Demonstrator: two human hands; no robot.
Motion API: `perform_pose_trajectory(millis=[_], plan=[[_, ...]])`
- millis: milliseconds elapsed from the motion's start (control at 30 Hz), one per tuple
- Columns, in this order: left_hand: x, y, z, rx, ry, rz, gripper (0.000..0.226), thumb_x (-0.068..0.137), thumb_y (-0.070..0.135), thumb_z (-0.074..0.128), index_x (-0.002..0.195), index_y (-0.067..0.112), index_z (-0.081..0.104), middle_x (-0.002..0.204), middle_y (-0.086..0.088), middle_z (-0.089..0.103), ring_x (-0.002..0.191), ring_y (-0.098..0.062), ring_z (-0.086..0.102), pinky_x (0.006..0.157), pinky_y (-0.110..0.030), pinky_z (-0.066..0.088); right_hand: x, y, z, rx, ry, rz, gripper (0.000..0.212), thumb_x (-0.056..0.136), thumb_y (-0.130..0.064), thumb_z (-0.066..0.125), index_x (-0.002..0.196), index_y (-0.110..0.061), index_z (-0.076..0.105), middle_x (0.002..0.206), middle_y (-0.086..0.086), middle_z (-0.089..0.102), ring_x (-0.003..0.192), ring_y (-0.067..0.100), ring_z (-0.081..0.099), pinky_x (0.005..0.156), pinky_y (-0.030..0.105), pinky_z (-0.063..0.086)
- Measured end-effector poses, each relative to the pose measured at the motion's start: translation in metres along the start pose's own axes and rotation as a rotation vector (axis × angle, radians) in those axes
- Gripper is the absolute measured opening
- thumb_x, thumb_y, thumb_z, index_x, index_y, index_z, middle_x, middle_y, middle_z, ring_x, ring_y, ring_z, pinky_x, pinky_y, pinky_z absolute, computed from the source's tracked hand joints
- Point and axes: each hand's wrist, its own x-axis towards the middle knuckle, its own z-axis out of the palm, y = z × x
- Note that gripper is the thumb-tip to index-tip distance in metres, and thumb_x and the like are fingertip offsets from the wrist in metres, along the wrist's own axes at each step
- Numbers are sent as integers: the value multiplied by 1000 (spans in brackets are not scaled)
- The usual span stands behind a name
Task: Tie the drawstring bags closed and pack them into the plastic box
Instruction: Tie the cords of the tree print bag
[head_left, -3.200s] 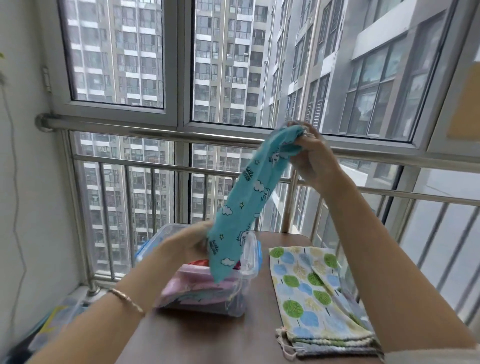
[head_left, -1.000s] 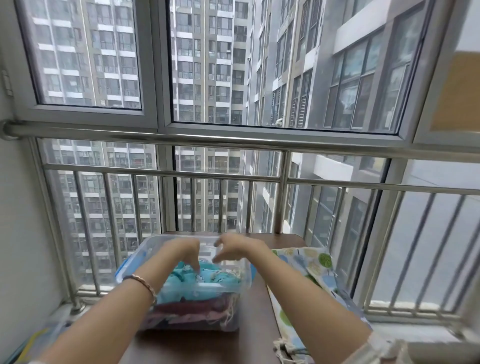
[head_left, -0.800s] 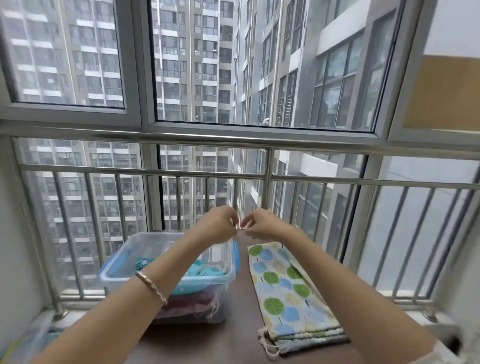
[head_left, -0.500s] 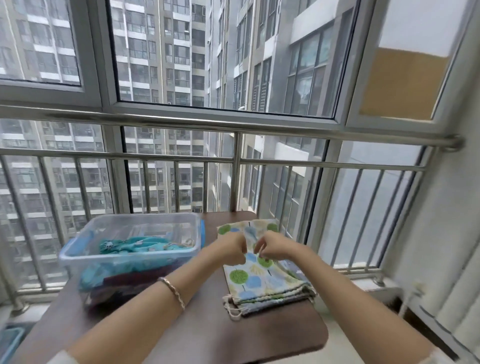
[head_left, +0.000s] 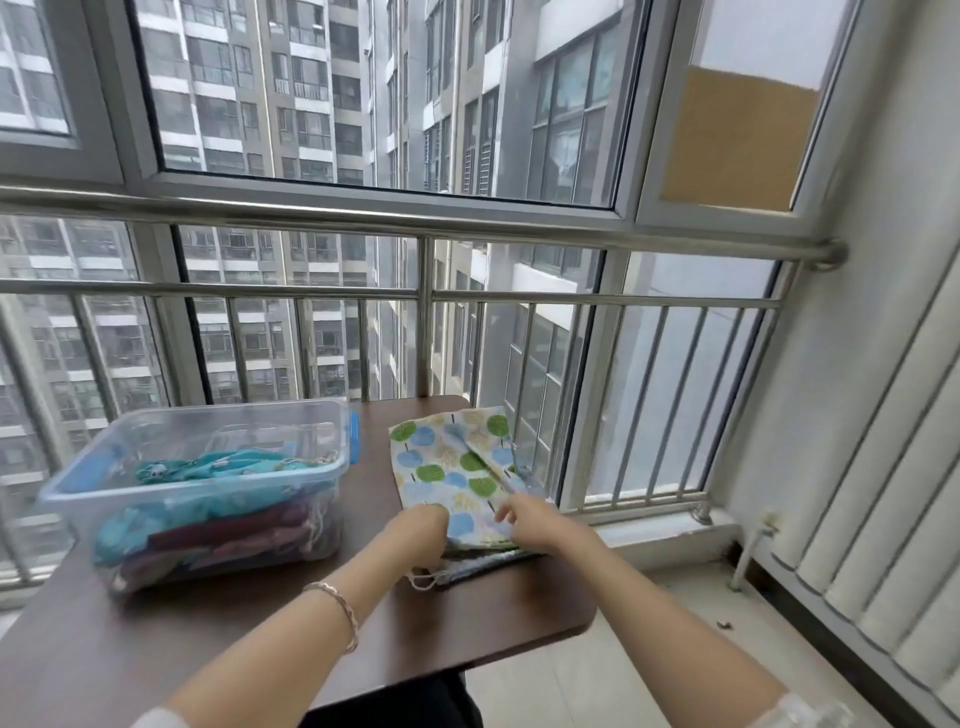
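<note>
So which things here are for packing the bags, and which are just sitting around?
For the job:
tree-print bag, with the left hand and right hand at its near end
plastic box
teal bag and dark red bag, already inside the box

Just around:
table
bracelet
railing
radiator

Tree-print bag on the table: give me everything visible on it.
The bag is thin cloth, cream with green and blue round trees, lying flat on the brown table, right of the plastic box and apart from it. Its near end shows a grey band and a pale cord loop. The left hand and right hand rest on that end; their grip is blurred.
</note>
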Motion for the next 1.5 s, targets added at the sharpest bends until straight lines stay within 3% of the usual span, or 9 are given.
perform_pose_trajectory(millis=[233,367,533,667,733,833,1000,1300,1500], plan=[[-4,0,-29,-162,320,-96,5,92,14,45,92,15,40,80,-1,53,75,-26,56,63,-34,46,1,17,-21,-120,185,14,26,84,-34,55,103,-18,52,109,6,62,94,24,59,80,37,50],[-2,-11,-48,-318,446,-98,5,93,9,40,97,11,37,84,-5,53,77,-29,56,59,-36,41,0,9,-35,171,42,-64,67,78,-74,49,116,-19,53,108,-4,59,95,18,60,79,36,50],[6,-20,-72,-552,448,-129,16,98,12,40,83,7,43,82,-6,48,75,-23,48,64,-35,39,8,-8,-46,347,234,-133,14,96,-24,54,103,-15,62,93,9,69,79,24,71,74,47,60],[18,-18,-99,-1179,340,-82,30,101,10,37,92,-7,59,85,-14,59,78,-24,58,77,-44,58,7,-40,-63,506,-52,-71,95,68,-76,65,139,-24,30,132,4,46,105,28,61,64,36,58],[19,-15,-112,-1358,308,-72,28,102,11,38,103,-8,59,90,-16,61,81,-24,62,68,-37,60,7,-56,-57,347,-14,-100,111,63,-69,72,149,-34,10,136,1,40,103,26,61,54,32,54],[19,-12,-128,-1554,273,-97,27,103,12,37,106,-6,56,98,-19,62,85,-26,63,62,-36,60,25,-71,-60,394,240,-74,62,90,-22,54,145,-21,27,123,9,56,84,24,64,61,38,58],[27,-24,-147,-1736,267,-113,27,103,14,33,93,2,55,97,-18,63,98,-33,61,87,-53,53,48,-92,-89,486,322,-97,27,94,-8,38,112,-14,57,102,8,63,84,30,65,66,40,58],[31,-47,-151,-1806,309,-161,32,100,19,40,124,2,50,122,-23,59,109,-39,59,75,-54,56,56,-114,-82,718,302,-201,33,101,-7,30,119,-9,58,107,6,61,95,22,59,50,17,51],[29,-50,-157,-1793,306,-134,20,101,20,39,114,8,49,124,-19,57,111,-38,57,86,-58,51,64,-115,-93,1033,281,-164,31,103,-14,28,121,-15,53,112,6,62,92,17,61,56,31,55]])
